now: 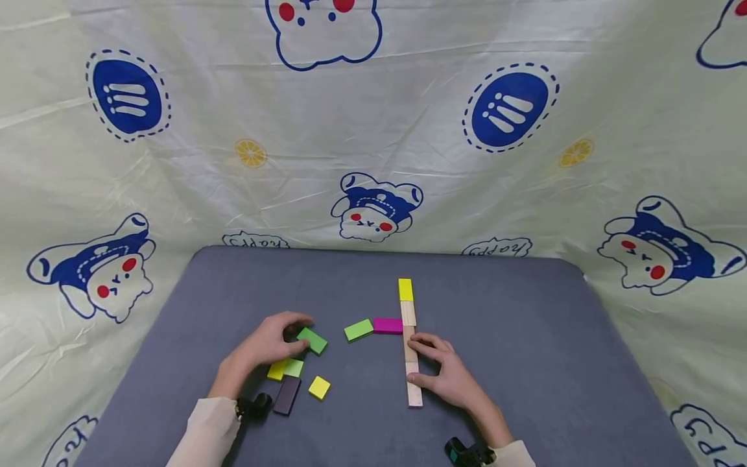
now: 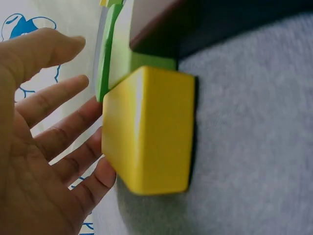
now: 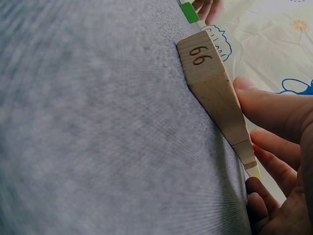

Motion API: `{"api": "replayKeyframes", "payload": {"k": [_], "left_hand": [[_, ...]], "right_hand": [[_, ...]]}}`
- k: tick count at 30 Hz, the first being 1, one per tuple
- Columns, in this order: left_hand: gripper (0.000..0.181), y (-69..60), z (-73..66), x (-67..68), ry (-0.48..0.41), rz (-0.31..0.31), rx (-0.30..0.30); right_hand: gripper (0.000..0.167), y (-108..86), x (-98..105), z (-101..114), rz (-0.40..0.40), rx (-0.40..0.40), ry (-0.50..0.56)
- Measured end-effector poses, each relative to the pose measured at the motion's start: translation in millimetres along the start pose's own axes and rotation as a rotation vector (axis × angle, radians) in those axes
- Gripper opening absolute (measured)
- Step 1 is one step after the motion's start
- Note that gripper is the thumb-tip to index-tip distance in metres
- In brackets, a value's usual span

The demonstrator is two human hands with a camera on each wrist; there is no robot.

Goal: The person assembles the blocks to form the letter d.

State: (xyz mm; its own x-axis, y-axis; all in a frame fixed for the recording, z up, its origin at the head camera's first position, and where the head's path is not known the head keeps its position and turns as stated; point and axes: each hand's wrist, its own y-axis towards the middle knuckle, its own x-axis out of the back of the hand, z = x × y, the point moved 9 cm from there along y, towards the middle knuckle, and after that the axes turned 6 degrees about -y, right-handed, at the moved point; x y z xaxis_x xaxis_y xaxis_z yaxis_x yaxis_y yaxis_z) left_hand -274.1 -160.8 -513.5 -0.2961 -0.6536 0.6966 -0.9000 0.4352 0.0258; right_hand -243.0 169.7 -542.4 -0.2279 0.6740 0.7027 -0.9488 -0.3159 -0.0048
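As right hand [image 1: 443, 371], uncurled, seemingly steadies the row [image 1: 411, 355], left hand [image 1: 270, 340], spread, should pinch green block [image 1: 314, 341], nine o'clock from it.

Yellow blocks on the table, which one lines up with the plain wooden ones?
The farthest yellow block, at the far end of the plain wooden row; the other two yellow blocks lie off to the left.

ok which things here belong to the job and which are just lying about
Part of the job, apparently: wood blocks in a row, right hand at them; end yellow block, at its far end; pink block beside it; light green block beside the pink; green block at the left hand

Probably just lying about: dark block; lone yellow block; paired yellow block; pale green block
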Motion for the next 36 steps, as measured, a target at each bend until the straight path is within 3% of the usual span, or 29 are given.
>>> {"api": "replayKeyframes", "payload": {"k": [4, 13, 22, 29, 36], "left_hand": [[0.048, 2.3, -0.4, -0.6, -0.008, -0.004, 0.007], [0.045, 7.8, -2.9, -12.4, -0.016, 0.067, -0.050], [0.041, 6.1, -1.4, -14.2, -0.065, 0.049, -0.052], [0.028, 7.0, -0.6, -15.1, -0.027, 0.030, -0.037], [0.025, 6.8, -1.7, -14.7, -0.021, -0.017, -0.019]], "right_hand": [[0.065, -0.3, 0.7, -1.4, -0.004, -0.008, -0.003], [0.064, 0.0, -0.2, -1.1, -0.010, 0.017, -0.010], [0.065, 0.1, 0.7, -1.0, -0.018, 0.027, -0.013], [0.065, 0.4, -0.1, -2.0, -0.018, 0.018, -0.016], [0.065, 0.7, -0.3, -1.7, -0.023, 0.022, -0.008]]}}
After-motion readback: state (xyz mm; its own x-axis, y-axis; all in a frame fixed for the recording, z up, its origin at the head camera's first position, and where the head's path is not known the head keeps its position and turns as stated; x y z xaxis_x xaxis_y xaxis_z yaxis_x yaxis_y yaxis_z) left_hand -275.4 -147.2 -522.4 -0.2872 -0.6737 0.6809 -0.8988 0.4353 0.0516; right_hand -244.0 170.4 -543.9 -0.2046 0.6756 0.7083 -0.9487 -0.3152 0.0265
